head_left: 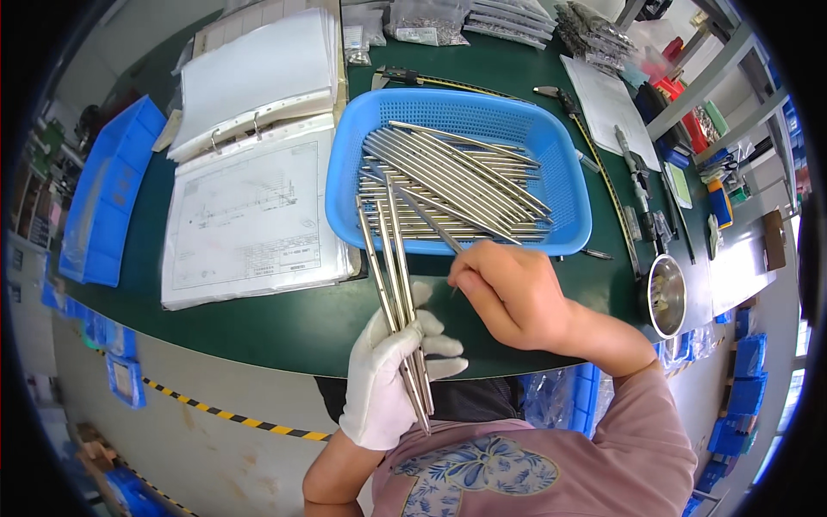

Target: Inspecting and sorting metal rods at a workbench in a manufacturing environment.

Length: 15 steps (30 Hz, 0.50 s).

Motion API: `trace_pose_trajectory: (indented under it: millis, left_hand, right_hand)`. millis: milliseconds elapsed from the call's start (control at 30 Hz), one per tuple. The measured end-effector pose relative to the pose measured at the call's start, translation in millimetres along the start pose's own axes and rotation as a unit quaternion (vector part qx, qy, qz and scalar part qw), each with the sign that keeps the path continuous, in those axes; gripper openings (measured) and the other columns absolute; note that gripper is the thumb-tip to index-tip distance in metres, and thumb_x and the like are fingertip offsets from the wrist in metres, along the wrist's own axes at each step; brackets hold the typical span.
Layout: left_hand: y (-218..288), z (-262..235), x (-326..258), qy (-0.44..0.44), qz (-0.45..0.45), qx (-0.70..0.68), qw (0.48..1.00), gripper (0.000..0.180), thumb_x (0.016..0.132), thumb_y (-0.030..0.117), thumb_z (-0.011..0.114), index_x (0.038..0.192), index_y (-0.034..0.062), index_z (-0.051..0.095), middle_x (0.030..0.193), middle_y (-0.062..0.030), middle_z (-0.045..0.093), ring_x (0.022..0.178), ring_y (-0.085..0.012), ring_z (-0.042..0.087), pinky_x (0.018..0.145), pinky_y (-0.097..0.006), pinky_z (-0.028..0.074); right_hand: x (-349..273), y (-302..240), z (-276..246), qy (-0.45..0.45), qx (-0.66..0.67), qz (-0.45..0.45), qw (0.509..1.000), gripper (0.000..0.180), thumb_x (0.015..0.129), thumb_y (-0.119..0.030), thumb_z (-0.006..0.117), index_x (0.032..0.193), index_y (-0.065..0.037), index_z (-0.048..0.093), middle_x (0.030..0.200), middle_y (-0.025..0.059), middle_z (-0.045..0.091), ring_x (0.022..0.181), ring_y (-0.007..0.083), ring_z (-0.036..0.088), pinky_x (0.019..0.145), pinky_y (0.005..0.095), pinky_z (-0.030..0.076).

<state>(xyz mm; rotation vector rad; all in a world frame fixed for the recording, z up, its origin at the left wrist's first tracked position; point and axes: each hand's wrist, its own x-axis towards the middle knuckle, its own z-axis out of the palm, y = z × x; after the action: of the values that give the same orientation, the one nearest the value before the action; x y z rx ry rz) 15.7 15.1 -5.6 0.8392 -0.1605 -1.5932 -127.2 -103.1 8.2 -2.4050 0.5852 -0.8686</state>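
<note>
My left hand, in a white glove, is closed around several shiny metal rods, which stand up at a slant out of its grip. Bare and pinched shut, my right hand holds a thin, darker grey metal stick between thumb and fingers. That stick points up and left, crossing near the upper ends of the held rods; its exact kind is unclear. Beyond both hands a blue plastic basket stands on the green table, with many loose metal rods lying in it, some crossing others.
An open ring binder with a drawing lies left, beside a blue bin. Calipers lie behind the basket, a micrometer to the right. A metal bowl sits near the right edge. Bagged parts line the back.
</note>
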Motion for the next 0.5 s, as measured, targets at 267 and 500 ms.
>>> trace_pose_trajectory:
  millis: [267,500]
  left_hand:
    - [4,-7,-9,0.01,0.001,0.015,1.0,0.037,0.089,0.005,0.042,0.126,-0.0001,0.038,0.095,-0.0128,0.057,0.082,-0.0274,0.065,0.067,-0.035,0.058]
    - [-7,-2,-5,0.008,0.016,0.078,0.997,0.037,0.091,0.009,0.045,0.127,0.0008,0.038,0.105,-0.0185,0.057,0.094,-0.0299,0.062,0.081,-0.04,0.053]
  right_hand:
    - [34,10,-24,-0.054,-0.051,0.054,0.996,0.013,0.086,-0.018,0.052,0.089,-0.005,0.053,0.063,0.0168,0.056,0.059,0.038,0.056,0.054,0.0466,0.044]
    - [13,-88,-55,-0.1,-0.181,-0.132,0.969,0.014,0.059,-0.019,0.063,0.066,-0.011,0.053,0.063,-0.0015,0.045,0.041,0.011,0.04,0.037,0.0247,0.031]
